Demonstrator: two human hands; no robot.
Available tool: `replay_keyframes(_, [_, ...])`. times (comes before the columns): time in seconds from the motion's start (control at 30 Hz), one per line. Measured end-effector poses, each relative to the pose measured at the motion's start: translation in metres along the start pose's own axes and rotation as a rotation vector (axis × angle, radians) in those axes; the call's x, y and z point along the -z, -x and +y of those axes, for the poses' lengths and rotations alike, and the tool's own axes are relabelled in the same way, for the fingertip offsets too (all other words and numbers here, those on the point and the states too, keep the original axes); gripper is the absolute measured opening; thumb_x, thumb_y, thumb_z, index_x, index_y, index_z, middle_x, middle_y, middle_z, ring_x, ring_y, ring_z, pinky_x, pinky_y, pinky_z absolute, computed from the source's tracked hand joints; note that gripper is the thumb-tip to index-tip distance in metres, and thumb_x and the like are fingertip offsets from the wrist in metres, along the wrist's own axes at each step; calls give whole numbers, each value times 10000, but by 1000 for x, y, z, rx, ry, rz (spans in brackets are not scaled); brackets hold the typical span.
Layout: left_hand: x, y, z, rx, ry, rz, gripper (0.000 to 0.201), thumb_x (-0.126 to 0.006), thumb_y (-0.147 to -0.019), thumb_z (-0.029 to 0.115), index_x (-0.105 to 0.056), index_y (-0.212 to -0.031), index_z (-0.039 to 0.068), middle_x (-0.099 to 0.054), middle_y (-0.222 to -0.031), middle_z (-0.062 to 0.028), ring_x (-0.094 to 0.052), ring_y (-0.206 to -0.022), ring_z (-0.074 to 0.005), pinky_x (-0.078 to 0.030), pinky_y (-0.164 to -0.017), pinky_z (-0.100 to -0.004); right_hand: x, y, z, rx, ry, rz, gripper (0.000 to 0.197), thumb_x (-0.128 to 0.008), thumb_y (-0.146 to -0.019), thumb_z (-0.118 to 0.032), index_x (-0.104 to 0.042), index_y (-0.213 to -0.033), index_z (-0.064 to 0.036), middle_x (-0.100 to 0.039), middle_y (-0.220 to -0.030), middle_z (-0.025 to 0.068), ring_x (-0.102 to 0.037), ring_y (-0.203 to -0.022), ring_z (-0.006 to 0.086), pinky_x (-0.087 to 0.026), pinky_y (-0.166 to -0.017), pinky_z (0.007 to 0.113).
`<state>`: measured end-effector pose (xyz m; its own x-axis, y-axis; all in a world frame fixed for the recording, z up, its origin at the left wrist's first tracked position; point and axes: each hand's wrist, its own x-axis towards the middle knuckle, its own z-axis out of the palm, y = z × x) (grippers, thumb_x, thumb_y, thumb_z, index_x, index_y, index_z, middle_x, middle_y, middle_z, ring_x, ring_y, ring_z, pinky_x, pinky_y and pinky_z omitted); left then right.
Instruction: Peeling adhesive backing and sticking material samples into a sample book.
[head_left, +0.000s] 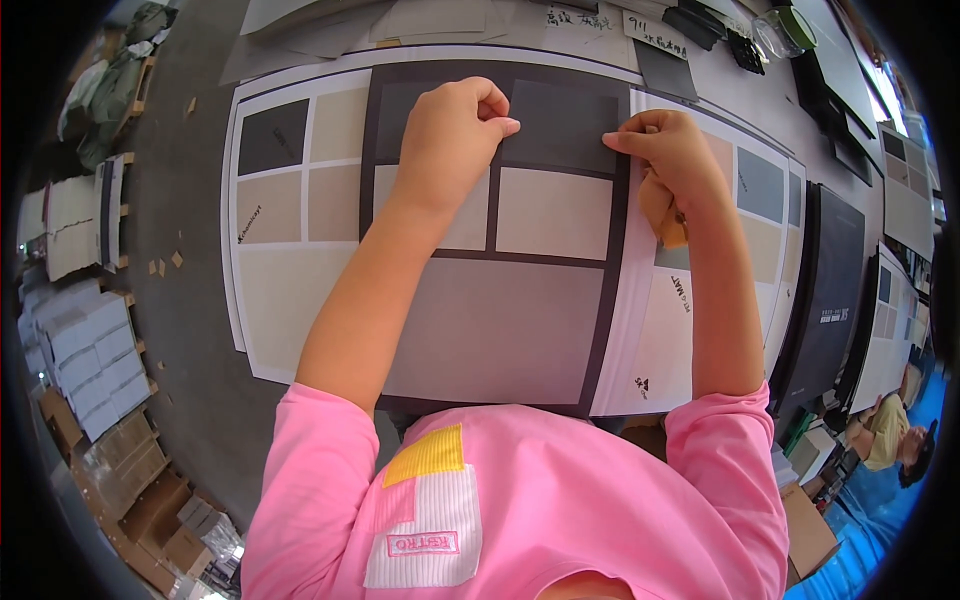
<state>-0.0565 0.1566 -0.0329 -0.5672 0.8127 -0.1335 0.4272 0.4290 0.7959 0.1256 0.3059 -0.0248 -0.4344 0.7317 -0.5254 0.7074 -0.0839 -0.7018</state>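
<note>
A dark-framed sample board (495, 215) lies flat in front of me, with dark grey, beige and taupe swatches set in it. My left hand (462, 120) is closed, its thumb and forefinger pinched at the left side of the upper dark grey swatch (562, 122). Near that swatch's right edge, the thumb and forefinger of my right hand (668, 150) are also together. Anything thin between either pair of fingertips is too small to make out. Below the right palm hangs a crumpled mustard-coloured piece, cloth-like (662, 212), apparently kept by the curled fingers.
White sample boards (290, 275) flank the dark one on both sides. A black folder (822, 290) stands to the right. Sheets, a marked card (655, 35) and a glass jar (778, 35) lie at the back. Stacked white packs (90, 345) sit at left; another person (890, 435) is far right.
</note>
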Motion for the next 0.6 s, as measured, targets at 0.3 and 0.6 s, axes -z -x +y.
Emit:
replay_keyframes(0.3, [-3,4,3,-3,10,27,130,-750,-824,76,-682,-900,-5,-700,-800,-59,-636,-745,-137,-506,-695,-274,1,0,1,22,23,0,236,-807,-795,-175,-693,-874,15,-588,-715,0,-487,-606,78,-395,-559,235])
replay_keyframes(0.6, [-2,7,8,10,14,33,141,-755,-824,82,-690,-920,1,-697,-813,-57,-633,-760,-137,-504,-697,-273,2,3,-1,45,104,15,295,-811,-785,-214,-692,-914,23,-615,-713,82,-576,-641,169,-474,-607,337])
